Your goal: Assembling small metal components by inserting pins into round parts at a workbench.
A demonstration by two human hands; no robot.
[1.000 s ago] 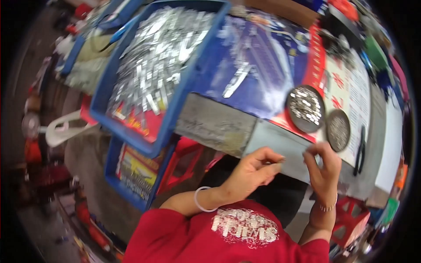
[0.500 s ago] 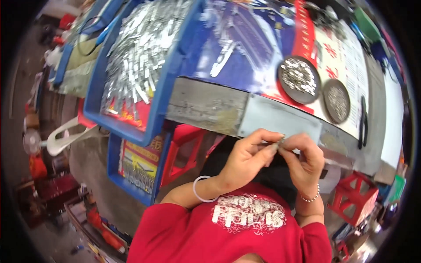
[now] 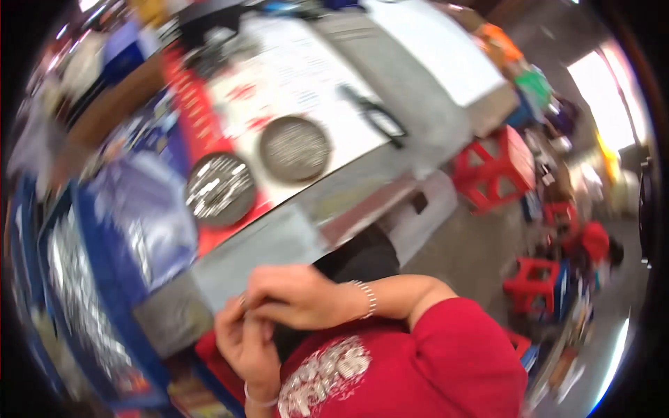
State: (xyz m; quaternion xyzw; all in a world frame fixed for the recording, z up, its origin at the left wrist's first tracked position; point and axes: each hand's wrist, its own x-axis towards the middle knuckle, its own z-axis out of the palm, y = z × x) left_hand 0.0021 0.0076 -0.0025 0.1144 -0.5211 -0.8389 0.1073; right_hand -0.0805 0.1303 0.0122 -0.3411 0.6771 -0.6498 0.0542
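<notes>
Our left hand [image 3: 244, 341] and right hand [image 3: 293, 296] touch, fingers curled together at the desk [image 3: 279, 237] edge; we cannot tell what they pinch.

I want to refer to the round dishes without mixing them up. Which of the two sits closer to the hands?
The round dish on the red strip, nearer the blue tray; the other dish lies farther up on the white sheet, beyond the right hand and left hand.

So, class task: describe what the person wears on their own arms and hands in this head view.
Both hands are bare, without gloves. The left hand has a thin pale bangle at the wrist; the right hand has a beaded silver bracelet. A short red sleeve covers the right upper arm; the forearms are uncovered.
</notes>
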